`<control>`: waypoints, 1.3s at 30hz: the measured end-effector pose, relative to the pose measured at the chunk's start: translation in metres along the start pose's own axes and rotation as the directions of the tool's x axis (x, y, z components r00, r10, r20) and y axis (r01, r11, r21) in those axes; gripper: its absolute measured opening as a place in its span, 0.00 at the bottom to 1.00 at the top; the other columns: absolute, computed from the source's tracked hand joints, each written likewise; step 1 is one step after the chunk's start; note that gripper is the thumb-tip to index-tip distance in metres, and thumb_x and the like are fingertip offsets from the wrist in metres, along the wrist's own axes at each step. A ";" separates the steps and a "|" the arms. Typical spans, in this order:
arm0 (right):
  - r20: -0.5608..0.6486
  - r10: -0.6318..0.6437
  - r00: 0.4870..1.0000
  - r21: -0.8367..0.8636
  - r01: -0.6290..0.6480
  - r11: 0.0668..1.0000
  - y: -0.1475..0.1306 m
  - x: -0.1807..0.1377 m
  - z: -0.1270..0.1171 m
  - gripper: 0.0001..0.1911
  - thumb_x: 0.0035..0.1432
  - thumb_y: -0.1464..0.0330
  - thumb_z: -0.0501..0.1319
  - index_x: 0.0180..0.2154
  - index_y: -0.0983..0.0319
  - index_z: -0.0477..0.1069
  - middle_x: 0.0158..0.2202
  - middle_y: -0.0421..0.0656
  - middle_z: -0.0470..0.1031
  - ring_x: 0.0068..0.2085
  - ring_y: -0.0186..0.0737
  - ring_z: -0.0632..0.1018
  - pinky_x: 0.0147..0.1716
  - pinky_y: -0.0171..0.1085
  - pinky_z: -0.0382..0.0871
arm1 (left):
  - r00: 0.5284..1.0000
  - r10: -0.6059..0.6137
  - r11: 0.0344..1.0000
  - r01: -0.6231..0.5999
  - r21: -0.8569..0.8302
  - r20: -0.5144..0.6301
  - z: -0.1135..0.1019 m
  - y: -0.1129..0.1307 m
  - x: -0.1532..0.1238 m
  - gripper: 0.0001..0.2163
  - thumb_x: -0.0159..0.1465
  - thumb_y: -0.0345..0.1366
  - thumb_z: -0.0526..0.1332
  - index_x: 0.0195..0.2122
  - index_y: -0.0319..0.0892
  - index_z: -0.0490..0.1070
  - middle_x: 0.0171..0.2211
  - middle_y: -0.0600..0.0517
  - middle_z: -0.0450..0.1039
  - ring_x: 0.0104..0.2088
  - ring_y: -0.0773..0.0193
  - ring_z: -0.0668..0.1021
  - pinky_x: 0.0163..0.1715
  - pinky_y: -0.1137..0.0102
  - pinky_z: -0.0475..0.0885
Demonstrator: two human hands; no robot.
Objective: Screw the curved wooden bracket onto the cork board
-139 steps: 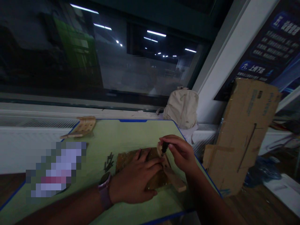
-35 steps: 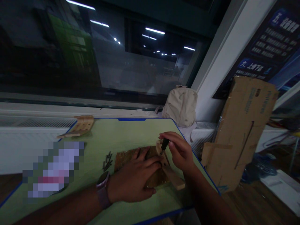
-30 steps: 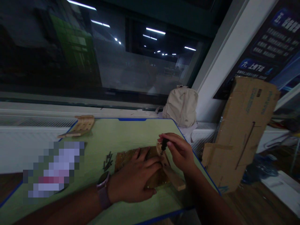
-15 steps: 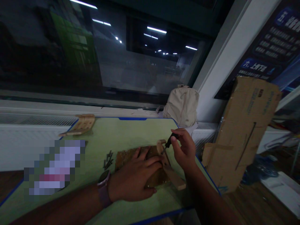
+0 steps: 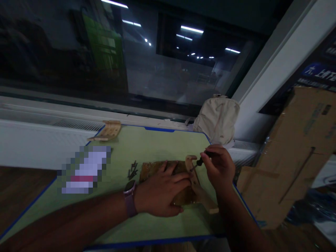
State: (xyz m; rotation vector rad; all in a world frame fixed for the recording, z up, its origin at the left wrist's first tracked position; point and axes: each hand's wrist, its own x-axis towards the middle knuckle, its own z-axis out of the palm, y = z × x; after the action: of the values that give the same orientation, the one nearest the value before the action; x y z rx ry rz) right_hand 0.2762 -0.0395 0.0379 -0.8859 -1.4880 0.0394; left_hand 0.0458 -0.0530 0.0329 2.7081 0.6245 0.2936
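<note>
Wooden curved piece (image 5: 198,189) lies at three o'clock from the left hand (image 5: 162,192), spread flat over a brown board (image 5: 149,170); right hand (image 5: 221,169) grips a screwdriver (image 5: 200,161); screws (image 5: 133,170) lie at the left's ten o'clock.

The blue-edged green table (image 5: 157,143) bears a brown slab (image 5: 185,198), thin dark pieces (image 5: 133,170), curved wooden parts (image 5: 112,131) and a blurred item (image 5: 88,169).

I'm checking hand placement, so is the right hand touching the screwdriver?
Touching. The head view shows the right hand closed on the screwdriver at its dark handle, the shaft jutting out.
</note>
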 end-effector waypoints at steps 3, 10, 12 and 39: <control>-0.032 -0.027 0.999 -0.081 0.025 0.996 0.010 0.004 -0.007 0.03 0.62 0.66 0.71 0.39 0.56 0.79 0.35 0.43 0.80 0.37 0.43 0.81 0.34 0.42 0.78 | 1.000 0.007 1.000 -0.007 0.000 -0.003 0.000 0.000 0.000 0.34 0.62 0.48 0.72 0.67 0.46 0.66 0.72 0.47 0.62 0.72 0.26 0.57 0.67 0.29 0.51; 0.102 0.040 0.994 0.153 -0.056 0.987 -0.001 0.001 -0.002 0.10 0.71 0.64 0.62 0.50 0.54 0.81 0.45 0.47 0.85 0.44 0.45 0.86 0.44 0.47 0.83 | 1.000 0.002 1.000 -0.003 0.028 0.014 -0.003 0.000 0.001 0.35 0.62 0.49 0.72 0.67 0.47 0.65 0.72 0.47 0.62 0.71 0.26 0.58 0.67 0.29 0.52; 0.176 0.072 0.982 0.219 -0.110 0.969 -0.005 -0.002 0.003 0.12 0.71 0.63 0.62 0.52 0.54 0.80 0.48 0.47 0.85 0.45 0.45 0.87 0.43 0.47 0.85 | 1.000 -0.002 0.999 0.001 0.033 0.013 -0.003 0.000 0.001 0.34 0.62 0.49 0.72 0.67 0.48 0.65 0.73 0.49 0.61 0.72 0.26 0.57 0.68 0.31 0.52; 0.115 0.129 0.985 0.345 -0.162 0.925 0.013 0.001 0.023 0.20 0.66 0.47 0.63 0.44 0.57 0.72 0.35 0.41 0.80 0.32 0.37 0.83 0.36 0.40 0.80 | 0.997 -0.018 0.997 0.012 0.071 0.076 -0.008 0.001 0.003 0.30 0.61 0.42 0.70 0.64 0.51 0.67 0.72 0.48 0.62 0.73 0.33 0.56 0.71 0.36 0.52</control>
State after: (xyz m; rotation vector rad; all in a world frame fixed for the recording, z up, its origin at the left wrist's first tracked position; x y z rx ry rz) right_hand 0.2630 -0.0190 0.0287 -0.7052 -1.4368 0.4505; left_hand 0.0468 -0.0502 0.0409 2.7657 0.6442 0.1665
